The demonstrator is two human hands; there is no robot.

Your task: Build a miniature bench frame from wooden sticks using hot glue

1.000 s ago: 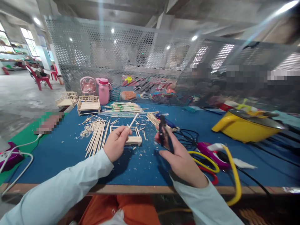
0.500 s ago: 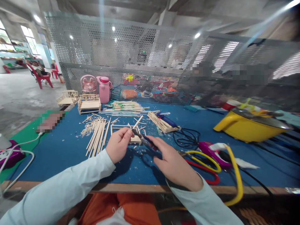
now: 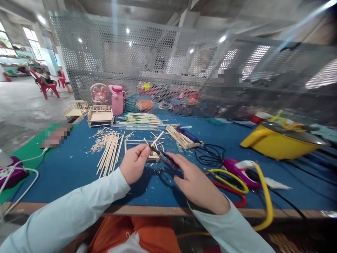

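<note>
My left hand (image 3: 133, 163) pinches a thin wooden stick (image 3: 158, 137) between thumb and fingers; the stick's far end points up and to the right. My right hand (image 3: 197, 184) is wrapped round the dark handles of a pair of cutting pliers (image 3: 167, 160). The jaws of the pliers meet the stick close to my left fingertips; whether they are closed through it I cannot tell. Behind the hands lies a small wooden stick frame (image 3: 135, 141), partly hidden by them. Loose wooden sticks (image 3: 110, 151) lie to the left of my left hand.
Two small wooden stick models, one a bed-like piece (image 3: 100, 115), stand at the back left by a pink bottle (image 3: 117, 101). Scissors with yellow and red handles (image 3: 240, 182), a purple power strip (image 3: 244, 172) and a yellow pot (image 3: 281, 142) lie right. A perforated metal screen (image 3: 126, 59) stands behind.
Both hands have shifted very slightly to the right with the stick and pliers. The stick is tilted a little lower. The grips are unchanged.
</note>
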